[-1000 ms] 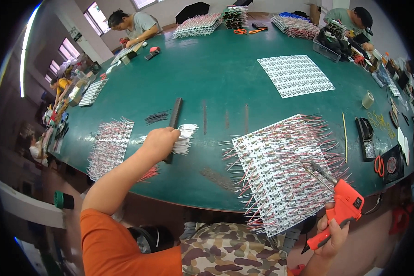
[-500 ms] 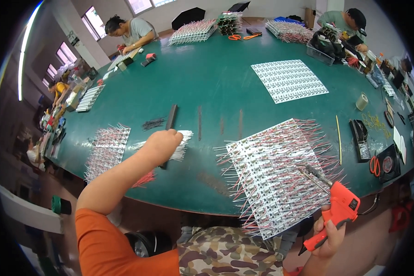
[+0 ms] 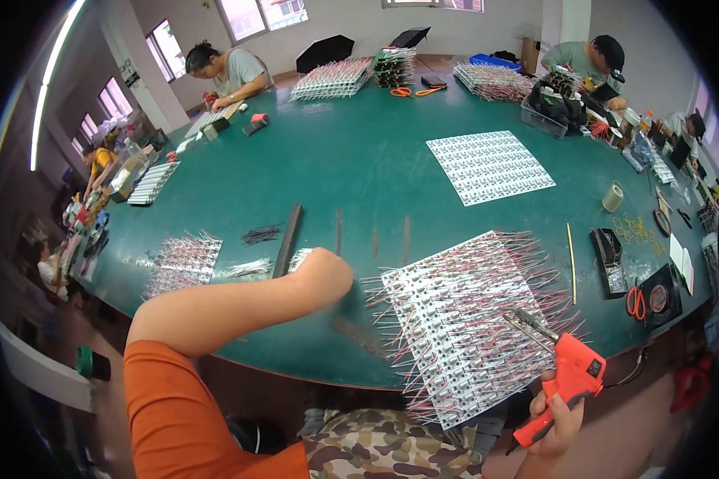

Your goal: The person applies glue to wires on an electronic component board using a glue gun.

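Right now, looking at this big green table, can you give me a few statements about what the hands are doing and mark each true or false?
1. The right hand holds an orange pistol-grip soldering tool. True.
2. The left hand holds scissors. False: it rests on the green table by a small bundle of white wires.
3. The wired circuit panel lies in front of the person. True.
4. The bare panel sheet is stacked on the wired panel. False: it lies apart, farther up the table.

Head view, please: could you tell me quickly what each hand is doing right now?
Left hand: curled shut on the table by a small white piece; its hold cannot be told.
Right hand: closed around the orange soldering gun.
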`<state>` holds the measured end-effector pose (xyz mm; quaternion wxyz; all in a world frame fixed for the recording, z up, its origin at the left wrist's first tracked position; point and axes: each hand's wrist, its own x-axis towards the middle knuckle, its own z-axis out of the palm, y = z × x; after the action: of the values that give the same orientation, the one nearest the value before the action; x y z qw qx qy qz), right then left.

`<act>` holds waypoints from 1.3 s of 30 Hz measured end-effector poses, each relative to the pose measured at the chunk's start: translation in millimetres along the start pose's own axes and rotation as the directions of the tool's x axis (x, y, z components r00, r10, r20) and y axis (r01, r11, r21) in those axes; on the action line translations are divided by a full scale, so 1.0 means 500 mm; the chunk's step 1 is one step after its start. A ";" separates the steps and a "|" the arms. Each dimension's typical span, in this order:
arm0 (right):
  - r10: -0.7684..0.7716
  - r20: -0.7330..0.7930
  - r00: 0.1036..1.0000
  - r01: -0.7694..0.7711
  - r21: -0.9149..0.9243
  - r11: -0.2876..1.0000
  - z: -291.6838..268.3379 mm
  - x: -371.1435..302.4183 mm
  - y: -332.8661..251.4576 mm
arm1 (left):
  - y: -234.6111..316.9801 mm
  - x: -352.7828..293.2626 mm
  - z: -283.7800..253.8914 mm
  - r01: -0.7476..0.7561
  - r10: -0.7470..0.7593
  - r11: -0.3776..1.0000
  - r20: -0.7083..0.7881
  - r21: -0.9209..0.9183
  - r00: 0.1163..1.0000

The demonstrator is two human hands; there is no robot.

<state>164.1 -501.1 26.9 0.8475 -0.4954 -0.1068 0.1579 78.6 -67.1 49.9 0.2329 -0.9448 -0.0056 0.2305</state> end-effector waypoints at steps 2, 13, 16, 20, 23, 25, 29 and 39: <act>0.022 -0.052 0.998 -0.020 0.030 0.999 0.000 0.002 0.003 | -0.002 0.004 0.007 0.020 -0.020 0.999 -0.001 -0.027 1.000; 0.002 -0.039 0.999 -0.002 0.018 1.000 0.001 0.004 0.003 | -0.042 -0.006 0.016 0.100 -0.235 0.823 -0.176 -0.559 0.956; 0.027 -0.020 0.999 -0.027 0.011 1.000 -0.019 0.000 0.011 | -0.034 -0.009 0.019 0.113 -0.280 0.794 -0.195 -0.597 0.940; 0.083 -0.047 0.995 -0.082 0.022 0.996 0.017 0.007 0.005 | -0.042 -0.040 0.072 0.072 -0.206 0.935 -0.364 -0.348 0.908; 0.105 -0.026 0.994 -0.105 0.009 0.994 0.009 0.002 -0.001 | -0.033 -0.026 0.058 0.083 -0.141 0.980 -0.340 -0.180 0.930; 0.113 -0.017 0.993 -0.113 0.008 0.994 0.023 0.009 0.005 | -0.032 -0.030 0.063 0.113 -0.136 0.989 -0.292 -0.095 0.947; 0.069 -0.026 0.997 -0.068 0.004 0.998 0.013 0.006 0.001 | -0.016 -0.005 0.012 0.018 0.000 0.997 -0.244 0.071 0.970; 0.039 0.042 0.998 -0.034 -0.097 0.995 0.007 0.011 0.003 | 0.006 0.003 -0.017 -0.085 -0.169 0.904 -0.535 -0.418 0.828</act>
<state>167.6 -495.4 27.4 0.8170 -0.5341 -0.1237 0.1788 83.2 -73.4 54.7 0.0183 -0.9975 -0.0085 -0.0683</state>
